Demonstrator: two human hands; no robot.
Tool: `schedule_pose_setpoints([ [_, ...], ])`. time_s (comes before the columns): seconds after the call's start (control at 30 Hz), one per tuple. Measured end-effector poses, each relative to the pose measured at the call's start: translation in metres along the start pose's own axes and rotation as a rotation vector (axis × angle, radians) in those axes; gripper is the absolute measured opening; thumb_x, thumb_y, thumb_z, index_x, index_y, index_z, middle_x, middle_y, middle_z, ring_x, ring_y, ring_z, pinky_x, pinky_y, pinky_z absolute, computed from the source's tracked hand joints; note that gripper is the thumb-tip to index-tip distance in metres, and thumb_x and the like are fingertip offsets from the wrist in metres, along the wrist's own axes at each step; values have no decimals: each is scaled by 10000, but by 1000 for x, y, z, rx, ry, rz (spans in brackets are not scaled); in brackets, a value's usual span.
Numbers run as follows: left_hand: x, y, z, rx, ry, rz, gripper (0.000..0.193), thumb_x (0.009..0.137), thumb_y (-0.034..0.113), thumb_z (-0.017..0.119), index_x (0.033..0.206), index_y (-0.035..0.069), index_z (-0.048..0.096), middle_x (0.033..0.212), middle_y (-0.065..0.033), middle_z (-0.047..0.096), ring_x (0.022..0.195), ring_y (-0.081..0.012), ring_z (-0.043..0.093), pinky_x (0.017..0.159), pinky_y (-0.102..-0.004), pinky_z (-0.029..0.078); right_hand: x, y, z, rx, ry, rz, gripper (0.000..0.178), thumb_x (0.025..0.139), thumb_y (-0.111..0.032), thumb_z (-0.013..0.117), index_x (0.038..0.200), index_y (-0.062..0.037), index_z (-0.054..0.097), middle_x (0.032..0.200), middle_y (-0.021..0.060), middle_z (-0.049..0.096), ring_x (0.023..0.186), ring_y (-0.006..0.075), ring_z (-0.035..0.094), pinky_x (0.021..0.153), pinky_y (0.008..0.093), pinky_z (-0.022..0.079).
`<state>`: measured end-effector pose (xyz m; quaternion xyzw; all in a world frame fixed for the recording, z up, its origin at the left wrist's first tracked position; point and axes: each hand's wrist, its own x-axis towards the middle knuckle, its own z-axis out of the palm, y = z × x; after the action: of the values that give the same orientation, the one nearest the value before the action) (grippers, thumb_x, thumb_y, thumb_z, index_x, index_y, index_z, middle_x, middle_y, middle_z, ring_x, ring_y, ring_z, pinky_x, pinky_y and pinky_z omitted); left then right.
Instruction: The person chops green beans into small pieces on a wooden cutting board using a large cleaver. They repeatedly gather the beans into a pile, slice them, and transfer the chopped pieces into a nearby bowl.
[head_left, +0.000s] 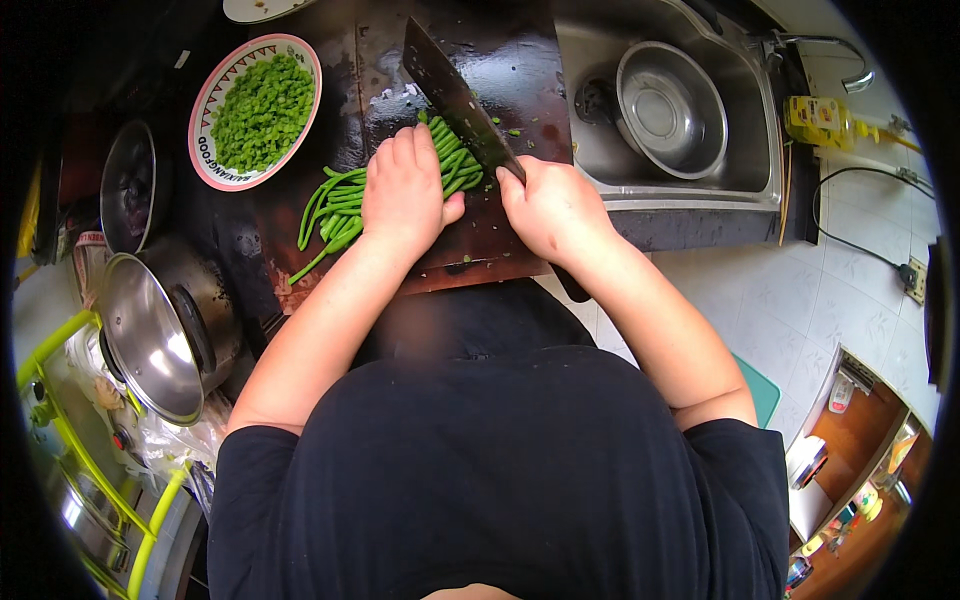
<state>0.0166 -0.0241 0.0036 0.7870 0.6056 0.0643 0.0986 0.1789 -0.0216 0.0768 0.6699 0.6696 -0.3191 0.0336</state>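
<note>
My left hand (403, 190) presses down on a bunch of long green beans (343, 205), fingers bent and held together. Loose ends of the beans fan out to its left, while the other ends line up toward the blade. The handle of a dark, wide-bladed cleaver (455, 98) is gripped in my right hand (562, 212). Its blade slants up and to the left, right beside the bean ends; whether it touches them I cannot tell. Under all this lies a dark wet cutting board (500, 262), with small green bits scattered near the blade.
A pink-rimmed bowl (310, 128) of chopped green pieces stands left of the board. To the right, a metal basin (668, 108) sits inside a steel sink (690, 196). A pot with a shiny lid (150, 335) and a dark pan (128, 188) are at the left; a yellow bottle (818, 122) is far right.
</note>
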Motion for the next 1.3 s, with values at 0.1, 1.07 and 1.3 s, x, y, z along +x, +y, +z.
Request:
schedule_pose_setpoints([
  [0.1, 1, -2, 6, -10, 23, 2, 825, 625, 274, 767, 1277, -52, 379, 1229, -179, 453, 1111, -323, 454, 964, -404, 389, 0, 11, 2, 83, 72, -86, 317, 919, -313, 443, 983, -56, 616, 835, 210, 648, 820, 396, 617, 746, 477, 486],
  [1.07, 1, -6, 13, 21, 108, 72, 738, 608, 315, 744, 1179, -51, 453, 1160, -154, 465, 1035, -277, 456, 896, -359, 405, 8, -14, -3, -33, -42, 16, 317, 894, -307, 498, 900, -14, 619, 820, 240, 626, 829, 425, 593, 732, 470, 475],
  [1.3, -1, -4, 9, -66, 23, 1, 779, 646, 273, 753, 1266, -29, 390, 1244, -169, 438, 1149, -333, 431, 999, -407, 369, 2, 17, 6, 221, 50, -28, 317, 907, -332, 484, 967, -56, 628, 813, 224, 636, 815, 406, 611, 732, 469, 484],
])
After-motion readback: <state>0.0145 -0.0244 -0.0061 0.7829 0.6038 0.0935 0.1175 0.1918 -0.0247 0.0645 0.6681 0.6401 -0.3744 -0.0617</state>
